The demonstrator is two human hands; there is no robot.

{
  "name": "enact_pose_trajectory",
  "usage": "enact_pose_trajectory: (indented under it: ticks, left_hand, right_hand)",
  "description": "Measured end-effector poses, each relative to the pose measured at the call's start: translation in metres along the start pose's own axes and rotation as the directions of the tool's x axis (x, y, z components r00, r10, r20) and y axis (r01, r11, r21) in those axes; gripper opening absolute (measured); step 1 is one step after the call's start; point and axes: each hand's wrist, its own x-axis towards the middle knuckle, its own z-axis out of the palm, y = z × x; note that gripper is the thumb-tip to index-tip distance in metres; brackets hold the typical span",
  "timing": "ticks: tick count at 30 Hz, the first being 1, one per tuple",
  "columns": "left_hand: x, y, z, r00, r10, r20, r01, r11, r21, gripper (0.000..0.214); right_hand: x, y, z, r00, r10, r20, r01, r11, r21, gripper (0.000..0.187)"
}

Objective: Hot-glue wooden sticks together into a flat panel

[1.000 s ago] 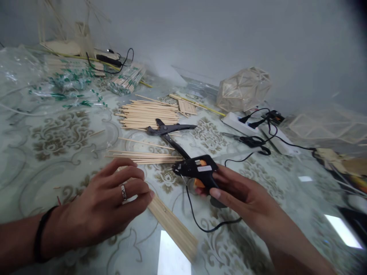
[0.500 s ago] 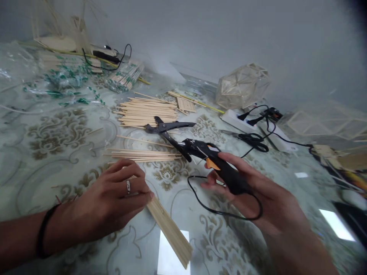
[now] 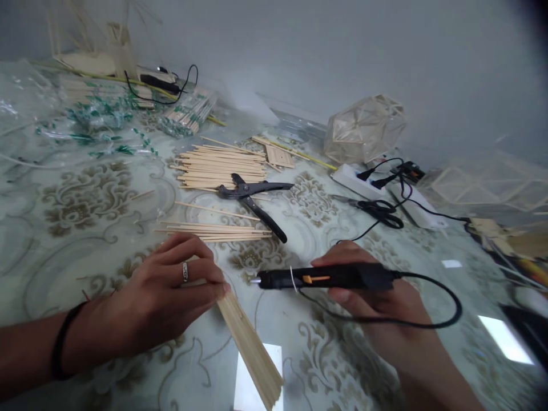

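My left hand (image 3: 180,291), with a ring on one finger, is closed on a flat strip of pale wooden sticks (image 3: 250,351) lying side by side. The strip slants down toward the near edge of the view, and its far end is hidden under the hand. My right hand (image 3: 377,319) grips a black glue gun (image 3: 329,277) with an orange trigger. Its metal nozzle points left, apart from the strip. A black cord loops from its back end. Black-handled cutting pliers (image 3: 252,197) lie beyond both hands, touching a pile of wooden sticks (image 3: 220,165).
Loose sticks (image 3: 214,231) lie past my left hand. Scissors (image 3: 377,211) and a power strip (image 3: 357,180) with plugs are at the right. A stick-built polyhedron (image 3: 366,128) stands by the wall. Wrapped stick bundles (image 3: 188,111) and plastic film (image 3: 25,94) lie back left.
The glue gun has come nearer and turned, from pointing up and left beside the pliers to lying nearly level. My left hand and the strip have barely moved.
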Motion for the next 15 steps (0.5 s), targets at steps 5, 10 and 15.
enact_pose_trajectory:
  ticks: [5, 10, 15]
  left_hand:
    - [0.004, 0.002, -0.003, 1.000, 0.001, -0.001, -0.001, 1.000, -0.020, 0.023]
    - [0.003, 0.003, -0.003, 1.000, 0.008, -0.007, -0.008, 1.000, -0.006, 0.022]
    - [0.002, 0.004, -0.003, 1.000, 0.006, -0.006, -0.006, 1.000, 0.012, 0.021]
  right_hand:
    - [-0.002, 0.001, 0.009, 0.991, 0.040, 0.128, -0.073, 0.963, 0.260, 0.021]
    - [-0.007, 0.003, 0.015, 0.965, 0.107, 0.240, -0.198, 0.899, 0.391, 0.020]
    - [-0.006, 0.004, 0.016, 0.956, 0.126, 0.263, -0.230, 0.883, 0.410, 0.022]
